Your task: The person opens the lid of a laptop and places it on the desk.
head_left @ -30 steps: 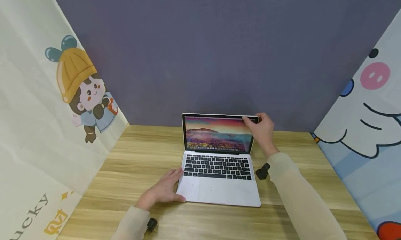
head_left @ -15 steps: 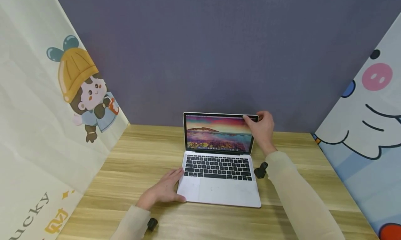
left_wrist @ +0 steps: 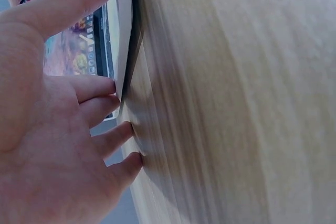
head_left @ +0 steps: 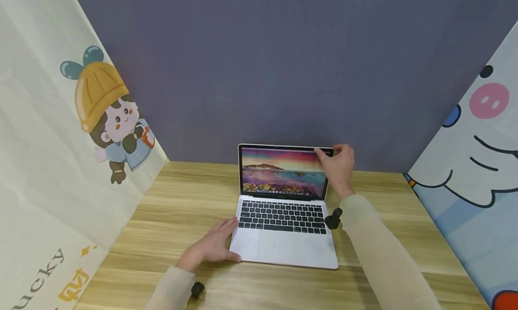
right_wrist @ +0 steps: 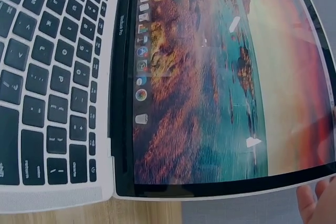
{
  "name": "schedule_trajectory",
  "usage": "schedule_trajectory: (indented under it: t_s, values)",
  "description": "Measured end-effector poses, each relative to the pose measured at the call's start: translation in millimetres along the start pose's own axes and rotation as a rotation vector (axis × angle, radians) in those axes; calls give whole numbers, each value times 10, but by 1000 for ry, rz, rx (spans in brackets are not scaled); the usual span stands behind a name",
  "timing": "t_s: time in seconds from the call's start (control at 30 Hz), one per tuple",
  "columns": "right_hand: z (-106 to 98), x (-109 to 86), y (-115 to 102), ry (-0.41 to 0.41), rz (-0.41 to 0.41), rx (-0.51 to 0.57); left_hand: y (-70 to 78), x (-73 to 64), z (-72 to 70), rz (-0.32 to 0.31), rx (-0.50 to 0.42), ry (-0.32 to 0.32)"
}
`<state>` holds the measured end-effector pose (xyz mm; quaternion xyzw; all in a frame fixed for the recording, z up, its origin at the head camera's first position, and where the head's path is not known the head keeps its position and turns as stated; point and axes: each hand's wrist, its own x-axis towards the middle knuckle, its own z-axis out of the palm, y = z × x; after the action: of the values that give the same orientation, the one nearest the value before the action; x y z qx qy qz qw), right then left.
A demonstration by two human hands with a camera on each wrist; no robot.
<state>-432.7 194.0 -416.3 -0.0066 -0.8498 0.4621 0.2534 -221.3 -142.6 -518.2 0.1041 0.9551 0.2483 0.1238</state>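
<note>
In the head view a silver laptop (head_left: 283,247) sits unfolded on the wooden table, its screen (head_left: 279,170) lit with a sunset seascape. My right hand (head_left: 339,166) pinches the top right corner of the lid, thumb on the front bezel and fingers behind. Only part of that hand's fingers (right_wrist: 307,200) shows in the right wrist view, beside the lid's edge. At the base's front left corner rests my left hand (head_left: 214,243), fingers spread. The left wrist view has its thumb (left_wrist: 79,3) along the base's edge, with lower fingertips on the table.
A wood-grain table (head_left: 190,188) bears the laptop, with a dark grey-blue panel (head_left: 259,67) right behind it. Cartoon-printed white panels (head_left: 40,143) stand at left and right. Black wrist cameras (head_left: 333,219) sit at both sleeves.
The lid has tilted back slightly and its screen looks more vivid. My right forearm has swung a little to the left, still pinching the corner. My left hand stays at the base.
</note>
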Motion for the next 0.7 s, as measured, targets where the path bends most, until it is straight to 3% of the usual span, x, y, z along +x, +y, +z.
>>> schedule_trajectory:
  t_s: [0.3,0.7]
  values:
    - [11,18,-23,-15,48,-11,5,-9,-10,11,-5,3]
    - [17,45,134,13,-44,105,21,-17,-11,16,2,13]
